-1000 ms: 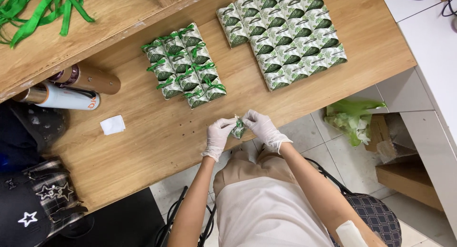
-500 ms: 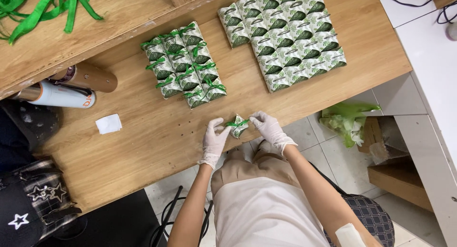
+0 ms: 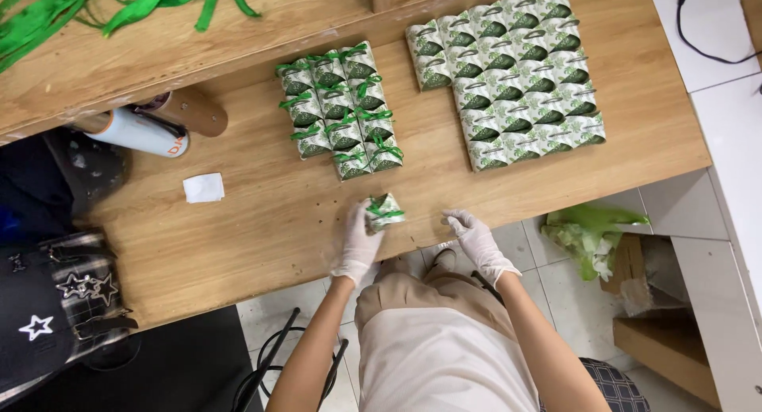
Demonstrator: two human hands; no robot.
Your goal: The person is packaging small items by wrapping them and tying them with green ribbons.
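Note:
My left hand (image 3: pixel 359 239), in a white glove, holds a small green-and-white packet tied with a green ribbon (image 3: pixel 385 211) just above the wooden table (image 3: pixel 262 221). My right hand (image 3: pixel 473 232), also gloved, rests open near the table's front edge, apart from the packet. A block of ribbon-tied packets (image 3: pixel 340 109) lies just beyond my left hand. A larger block of untied packets (image 3: pixel 508 75) lies to the right of it.
Loose green ribbons (image 3: pixel 119 3) lie on the raised shelf at the back left. Two cylinders (image 3: pixel 155 122) and a small white paper scrap (image 3: pixel 203 187) sit left. A dark bag (image 3: pixel 59 301) is at far left. A green plastic bag (image 3: pixel 591 233) lies on the floor.
My hands have moved apart. The right hand let go of the packet and drew right; the left hand carries the tied packet toward the ribbon-tied block.

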